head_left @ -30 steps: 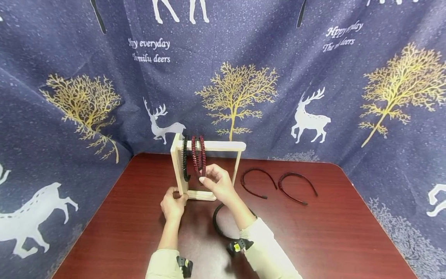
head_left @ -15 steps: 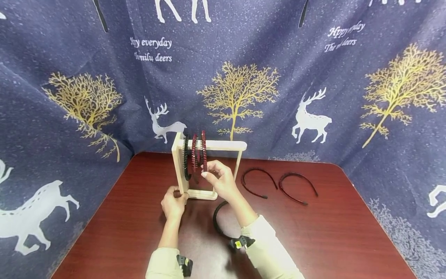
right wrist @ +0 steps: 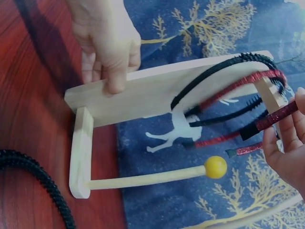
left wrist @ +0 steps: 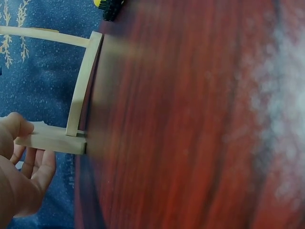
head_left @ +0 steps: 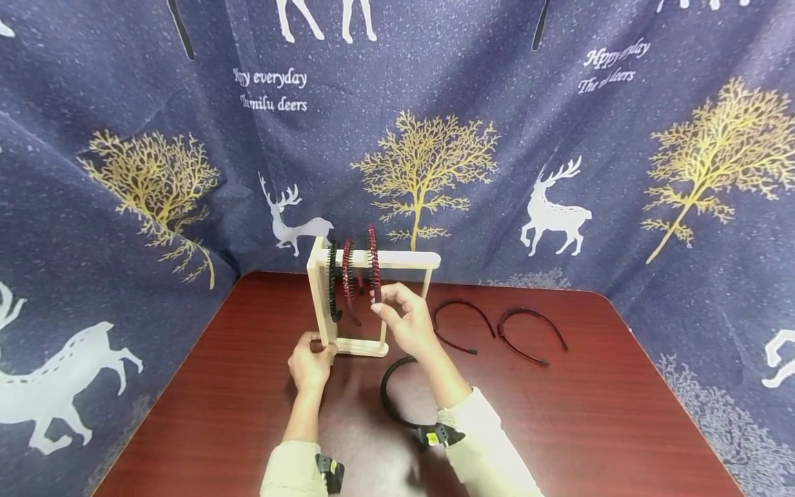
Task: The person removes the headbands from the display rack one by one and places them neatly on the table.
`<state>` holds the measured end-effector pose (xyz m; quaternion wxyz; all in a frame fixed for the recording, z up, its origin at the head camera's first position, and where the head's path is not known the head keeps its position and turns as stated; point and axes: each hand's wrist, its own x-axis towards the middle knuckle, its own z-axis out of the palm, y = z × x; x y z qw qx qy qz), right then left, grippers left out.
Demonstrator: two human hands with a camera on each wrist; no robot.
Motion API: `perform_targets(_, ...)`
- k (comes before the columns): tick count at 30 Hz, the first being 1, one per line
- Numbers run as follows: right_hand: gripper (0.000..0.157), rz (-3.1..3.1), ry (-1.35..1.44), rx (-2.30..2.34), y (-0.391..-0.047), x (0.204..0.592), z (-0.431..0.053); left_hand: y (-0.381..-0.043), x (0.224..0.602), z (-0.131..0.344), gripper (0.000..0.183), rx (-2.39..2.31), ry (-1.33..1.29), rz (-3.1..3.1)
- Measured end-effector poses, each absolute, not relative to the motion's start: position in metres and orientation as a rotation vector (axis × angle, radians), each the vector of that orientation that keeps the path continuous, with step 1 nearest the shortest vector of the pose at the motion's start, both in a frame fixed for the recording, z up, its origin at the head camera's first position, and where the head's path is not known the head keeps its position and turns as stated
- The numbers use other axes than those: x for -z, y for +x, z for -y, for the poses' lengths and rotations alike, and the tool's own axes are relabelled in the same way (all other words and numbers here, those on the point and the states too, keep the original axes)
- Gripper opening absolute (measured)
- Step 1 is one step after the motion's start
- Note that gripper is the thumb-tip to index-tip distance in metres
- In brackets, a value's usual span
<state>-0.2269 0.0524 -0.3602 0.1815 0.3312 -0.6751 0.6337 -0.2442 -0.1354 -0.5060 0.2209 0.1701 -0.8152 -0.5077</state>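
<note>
In the head view, my left hand [head_left: 309, 362] grips the lower part of the upright of a wooden stand [head_left: 410, 260]. My right hand [head_left: 404, 321] pinches a dark red headband [head_left: 375, 259] near its lower end; the band's arch rises above the top bar. Left of it, another red headband [head_left: 347, 276] hangs over the bar, beside a black toothed headband [head_left: 332, 283] close to the upright. The right wrist view shows the held headband's dark tip [right wrist: 249, 131] and my left thumb lying across the board [right wrist: 143, 98].
On the table [head_left: 559, 414], two dark red headbands [head_left: 462, 301] [head_left: 528, 309] lie to the right of the stand. A black headband [head_left: 388, 400] lies in front, partly under my right forearm. A yellow ball [right wrist: 215, 167] caps the stand's thin rod.
My right hand has moved right and slightly up with the red headband, opening a gap from the other red one, which stays on the bar. The left hand keeps its hold.
</note>
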Motion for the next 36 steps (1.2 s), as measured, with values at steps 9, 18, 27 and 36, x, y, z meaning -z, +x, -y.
perform_targets(9, 0.012, 1.842, 0.941, -1.898, -0.227, 0.359, -0.068, -0.244, 0.507, 0.135, 0.027, 1.391, 0.459, 2.250)
perform_targets(18, 0.012, 1.816, 0.913, -1.843, -0.230, 0.363, -0.088, -0.243, 0.509, 0.135, 0.026, 1.382, 0.467, 2.240)
perform_targets(27, 0.011, 1.753, 0.885, -1.856, -0.241, 0.377, -0.108, -0.243, 0.508, 0.134, 0.025, 1.364, 0.451, 2.230)
perform_targets(36, 0.009, 1.706, 0.796, -1.882, -0.240, 0.382, -0.124, -0.243, 0.508, 0.135, 0.025, 1.369, 0.444, 2.245)
